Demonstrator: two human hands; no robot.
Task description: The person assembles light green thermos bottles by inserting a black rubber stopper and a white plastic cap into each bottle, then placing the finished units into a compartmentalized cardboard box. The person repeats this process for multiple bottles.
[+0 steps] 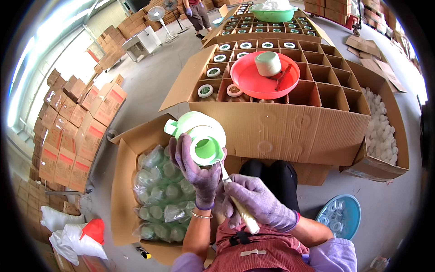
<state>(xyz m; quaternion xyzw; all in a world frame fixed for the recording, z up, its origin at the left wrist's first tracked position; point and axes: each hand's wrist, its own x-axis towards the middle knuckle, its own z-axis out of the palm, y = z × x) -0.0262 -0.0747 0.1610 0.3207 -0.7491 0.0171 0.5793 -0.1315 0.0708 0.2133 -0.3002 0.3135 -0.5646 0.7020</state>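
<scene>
My gloved left hand (197,177) grips a light green plastic jug (199,121), its round open mouth turned toward me. A small spout or handle sticks out at the jug's left. In my gloved right hand (267,201) is a knife-like trimming tool (243,212) with a pale wrapped handle. Its thin metal tip touches the lower right rim of the jug's mouth. Beyond the jug stands a divided carton (281,131), some of its cells holding containers with white-ringed tops. Across the carton lies a red basin (244,75) with a pale green container (268,63) and a dark red strip inside.
An open carton (124,195) of bagged greenish plastic pieces stands at my left. At right are a box of small white parts (379,129) and a blue basin (351,226) of clear rings. Stacked cartons (97,122) and white sacks (74,238) occupy the left floor. Another person (198,16) stands far off.
</scene>
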